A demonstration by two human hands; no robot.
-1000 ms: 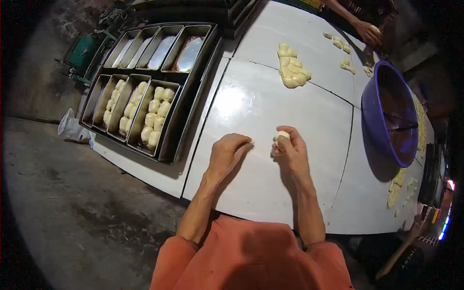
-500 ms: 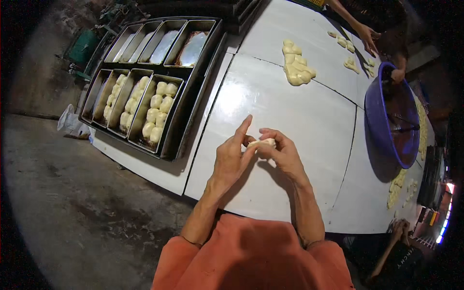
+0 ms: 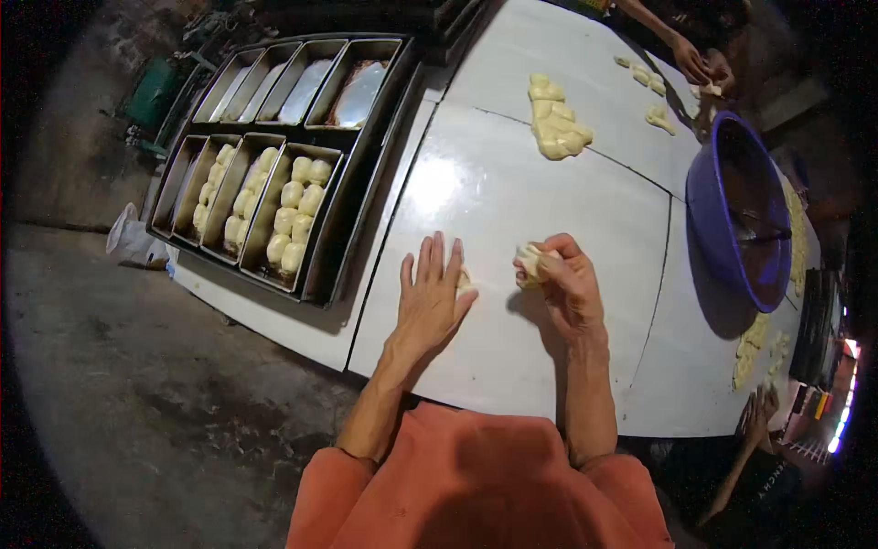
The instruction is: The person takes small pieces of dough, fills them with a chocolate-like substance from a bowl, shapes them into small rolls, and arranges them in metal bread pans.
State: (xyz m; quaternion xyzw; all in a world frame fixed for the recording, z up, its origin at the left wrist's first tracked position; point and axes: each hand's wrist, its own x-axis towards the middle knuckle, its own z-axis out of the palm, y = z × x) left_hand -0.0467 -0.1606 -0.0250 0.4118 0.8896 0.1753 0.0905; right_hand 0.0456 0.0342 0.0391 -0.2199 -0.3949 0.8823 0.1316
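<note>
Fingers [image 3: 562, 243] of my right hand [image 3: 578, 293] are clutching a pale dough lump [image 3: 529, 260] over the white table [image 3: 508, 371]. My left hand [image 3: 428, 306] is lying flat, its released fingers pointing forward, a dough piece [image 3: 464, 280] showing beside its thumb. Ahead, a dough mound [image 3: 558, 126] is resting; dough balls [image 3: 302, 224] are sitting in metal tins [image 3: 325, 209] to my left, a purple basin [image 3: 704, 206] standing to my right.

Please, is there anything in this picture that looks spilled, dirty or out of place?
The rectangular grey metal pan at the far row's right end is stained brown inside, unlike the paler pan beside it; the grey floor has dark patches, perhaps stains.
</note>
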